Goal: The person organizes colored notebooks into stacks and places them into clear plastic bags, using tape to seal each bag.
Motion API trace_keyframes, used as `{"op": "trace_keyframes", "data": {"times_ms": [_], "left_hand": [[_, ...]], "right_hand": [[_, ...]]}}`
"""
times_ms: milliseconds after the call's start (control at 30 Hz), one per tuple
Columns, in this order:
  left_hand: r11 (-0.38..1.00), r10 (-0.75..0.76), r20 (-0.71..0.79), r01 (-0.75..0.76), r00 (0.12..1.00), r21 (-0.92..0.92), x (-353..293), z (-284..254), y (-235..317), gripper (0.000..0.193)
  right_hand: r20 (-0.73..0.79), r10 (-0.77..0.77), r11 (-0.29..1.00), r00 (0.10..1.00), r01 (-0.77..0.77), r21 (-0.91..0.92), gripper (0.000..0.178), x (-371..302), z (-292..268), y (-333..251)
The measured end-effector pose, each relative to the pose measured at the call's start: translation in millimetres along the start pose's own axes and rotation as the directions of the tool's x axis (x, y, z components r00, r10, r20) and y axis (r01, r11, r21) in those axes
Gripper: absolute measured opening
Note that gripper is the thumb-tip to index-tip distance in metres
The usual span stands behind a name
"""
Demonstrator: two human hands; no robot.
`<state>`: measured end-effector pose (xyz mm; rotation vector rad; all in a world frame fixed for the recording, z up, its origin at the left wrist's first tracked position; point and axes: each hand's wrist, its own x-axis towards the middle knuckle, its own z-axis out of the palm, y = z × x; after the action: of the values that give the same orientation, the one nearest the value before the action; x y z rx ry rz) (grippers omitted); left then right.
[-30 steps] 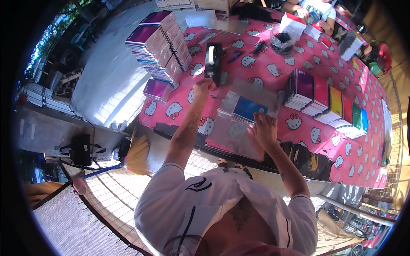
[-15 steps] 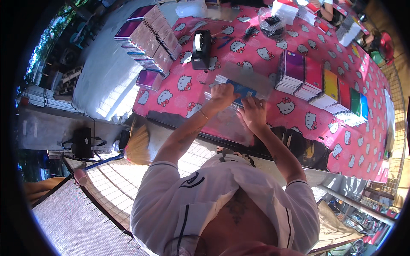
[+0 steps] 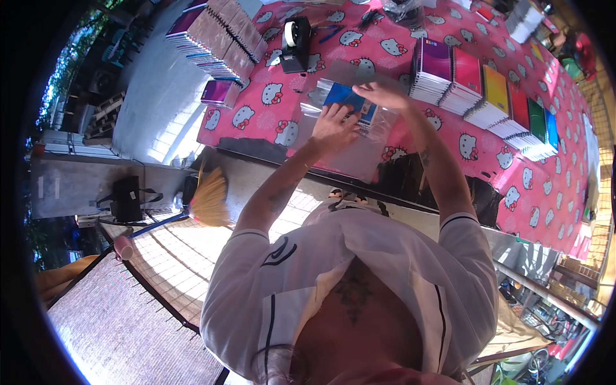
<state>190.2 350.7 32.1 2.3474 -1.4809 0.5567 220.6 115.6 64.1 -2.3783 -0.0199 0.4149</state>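
A blue spiral notebook (image 3: 342,95) lies on the pink tablecloth, with clear plastic film (image 3: 383,122) around it and sticking out past its left edge. My left hand (image 3: 335,126) rests on the near side of the notebook, fingers apart. Over its far right corner, my right hand (image 3: 385,96) reaches across with fingers stretched out toward the left. Neither hand grips anything that I can see. Beyond them, to the left, stands a black tape dispenser (image 3: 296,48) with a roll in it.
Rows of colourful spiral notebooks (image 3: 436,74) stand in stacks on the right. A tall stack of notebooks (image 3: 221,48) rises at the left edge, beside a small purple notebook pile (image 3: 220,93). Black material (image 3: 410,170) covers the table's front edge. A broom (image 3: 208,199) leans below left.
My right hand has moved from the notebook's near side to its far right corner. My left hand has opened from a closed grip and come nearer. The whole view has shifted slightly.
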Motion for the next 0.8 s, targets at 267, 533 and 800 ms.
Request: {"op": "trace_keyframes", "data": {"times_ms": [267, 533, 800], "left_hand": [[0.428, -0.651, 0.323, 0.683, 0.688, -0.592, -10.9, -20.4, -30.3, 0.045], [0.678, -0.726, -0.275, 0.591, 0.630, -0.438, 5.3, -5.4, -182.7, 0.043], [-0.078, -0.845, 0.391, 0.638, 0.366, -0.766, 35.6, 7.8, -273.7, 0.026]], "right_hand": [[0.254, 0.028, 0.778, 0.967, -0.181, 0.601, 0.119, -57.5, -25.4, 3.7], [-0.407, -0.190, 0.908, 0.893, 0.318, 0.273, 0.043, -80.9, -15.9, -47.6], [-0.559, -0.484, 0.850, 0.674, 0.209, -0.484, 0.035, -113.4, 13.0, -150.7]]}}
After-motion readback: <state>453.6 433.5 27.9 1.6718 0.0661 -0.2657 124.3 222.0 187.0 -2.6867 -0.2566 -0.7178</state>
